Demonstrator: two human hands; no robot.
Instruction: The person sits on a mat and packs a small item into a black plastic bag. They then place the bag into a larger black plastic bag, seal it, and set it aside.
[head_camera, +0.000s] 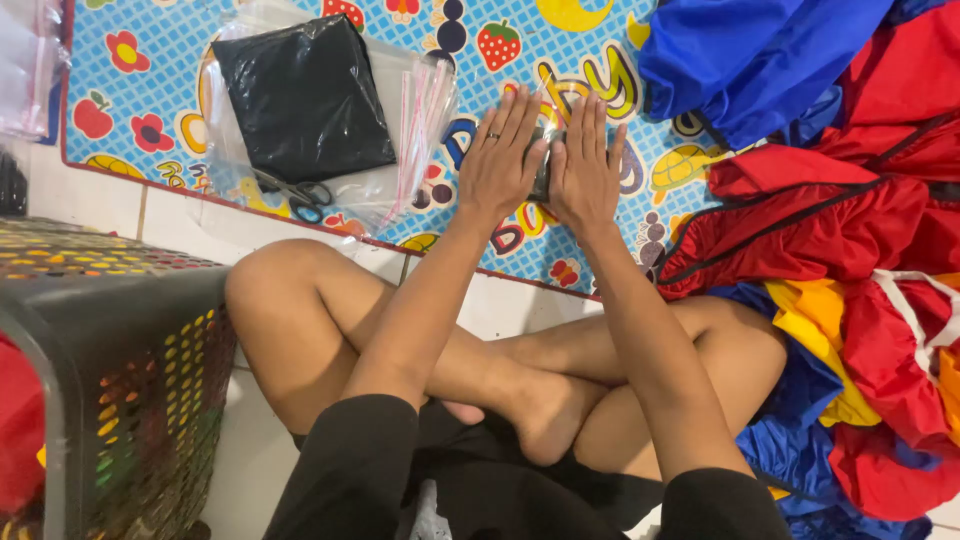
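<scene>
A person sits cross-legged beside a dark perforated basket (120, 350), left hand (500, 155) and right hand (585, 165) pressed flat, fingers extended, on a small dark folded item (542, 170) atop the colourful play mat (150, 60). Beyond lie scissors (300, 192) and a bagged black garment (305, 95).

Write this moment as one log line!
left hand: flat on dark bundle | right hand: flat on bundle | under: play mat
</scene>
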